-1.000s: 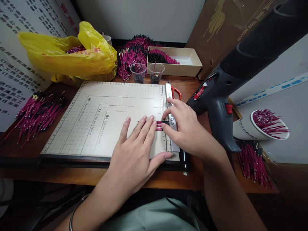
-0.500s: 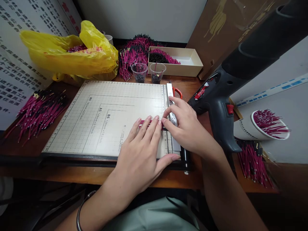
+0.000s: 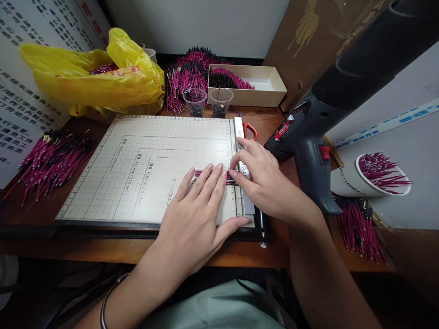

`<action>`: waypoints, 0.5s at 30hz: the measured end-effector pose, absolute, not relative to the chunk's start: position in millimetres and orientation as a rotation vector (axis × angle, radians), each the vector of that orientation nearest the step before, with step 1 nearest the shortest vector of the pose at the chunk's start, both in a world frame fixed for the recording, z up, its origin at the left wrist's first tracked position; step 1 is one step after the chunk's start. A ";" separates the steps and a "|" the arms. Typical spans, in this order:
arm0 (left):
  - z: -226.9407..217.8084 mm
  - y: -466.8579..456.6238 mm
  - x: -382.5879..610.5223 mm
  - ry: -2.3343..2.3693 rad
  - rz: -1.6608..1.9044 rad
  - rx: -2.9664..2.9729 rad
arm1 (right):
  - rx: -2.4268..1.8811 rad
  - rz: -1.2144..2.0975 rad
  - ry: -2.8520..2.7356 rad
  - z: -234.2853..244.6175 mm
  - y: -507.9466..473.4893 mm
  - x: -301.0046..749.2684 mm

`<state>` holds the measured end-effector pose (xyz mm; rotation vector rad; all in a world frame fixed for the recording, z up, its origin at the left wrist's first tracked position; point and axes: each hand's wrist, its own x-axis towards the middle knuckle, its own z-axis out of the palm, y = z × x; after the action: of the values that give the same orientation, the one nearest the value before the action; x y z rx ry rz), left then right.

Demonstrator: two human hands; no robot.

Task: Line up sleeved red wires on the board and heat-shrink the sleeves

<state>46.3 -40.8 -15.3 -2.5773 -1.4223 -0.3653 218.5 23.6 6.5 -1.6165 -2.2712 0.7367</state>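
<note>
A beige paper cutter board [image 3: 144, 173] with printed grid lines lies on the wooden desk. My left hand [image 3: 195, 214] lies flat on it, fingers stretched over a small row of magenta wires [image 3: 202, 173] and pressing them down. My right hand [image 3: 264, 183] rests on the cutter's ruler bar [image 3: 244, 192] at the board's right edge, its fingertips meeting the wires' right ends. The wires are mostly hidden under my fingers.
A yellow plastic bag [image 3: 92, 77], a cardboard box of wires [image 3: 247, 84] and two clear cups [image 3: 206, 101] stand behind. Loose magenta wires [image 3: 48, 160] lie at left. A black heat gun [image 3: 308, 137], a paper cup of wires [image 3: 370, 176] and red-handled scissors [image 3: 249, 130] are at right.
My left hand slid slightly forward and right along the wires; the right hand stayed on the ruler bar. The view shifted a little.
</note>
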 end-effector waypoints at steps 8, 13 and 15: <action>-16.3 -39.9 45.7 -1.402 -0.376 -2.590 | -1.601 0.760 -2.277 5.4 21.7 219.6; -17.0 -38.7 44.3 -1.395 -0.386 -2.624 | -1.561 0.577 -2.221 -2.0 23.2 218.6; -17.7 -38.2 43.3 -1.383 -0.395 -2.639 | -1.547 0.511 -2.199 -4.6 23.9 218.0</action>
<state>43.3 -38.2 -17.7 -2.6390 -1.3832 -0.3948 218.0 23.9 -4.6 -1.5473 -2.1994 0.5115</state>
